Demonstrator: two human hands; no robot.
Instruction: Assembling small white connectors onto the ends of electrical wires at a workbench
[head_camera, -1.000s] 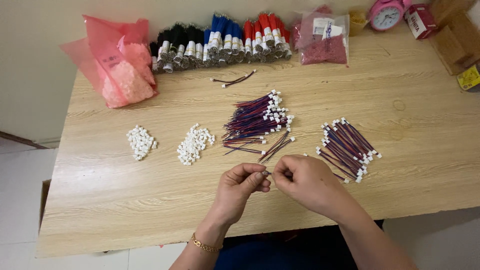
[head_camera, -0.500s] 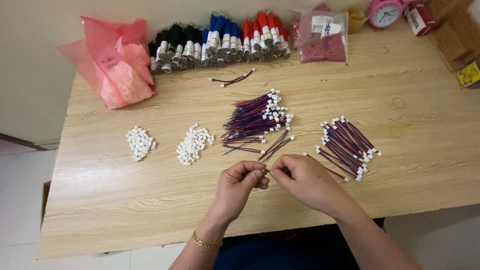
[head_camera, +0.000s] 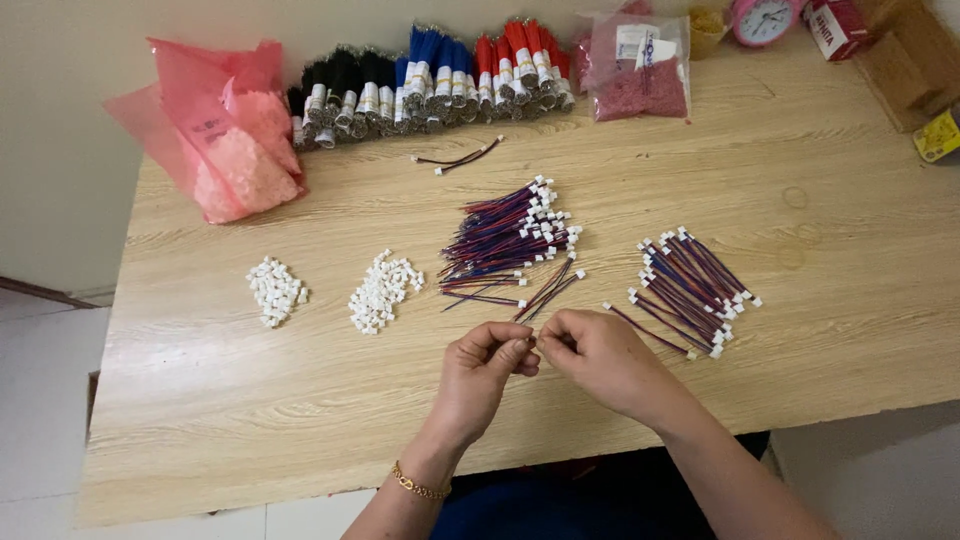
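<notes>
Two connector piles (head_camera: 275, 291) (head_camera: 383, 291) lie left of the central wire bundle (head_camera: 508, 238); finished wires (head_camera: 695, 288) right; wire bunches (head_camera: 430, 85) along the table's (head_camera: 850, 200) far edge.

Thin red-and-blue wire lead (head_camera: 545, 292), slack, pinched at its near end between both hands' fingertips; the far end runs away from the grip toward a white connector. Whether a connector sits inside the pinch: hidden.

Over the last second little has shifted. The left hand (head_camera: 483, 372) and right hand (head_camera: 597, 362) have drawn closer, fingertips now meeting over the wire lead (head_camera: 545, 293) pinched between them; the lead's far end trails away from the grip at a slightly changed angle.
</notes>
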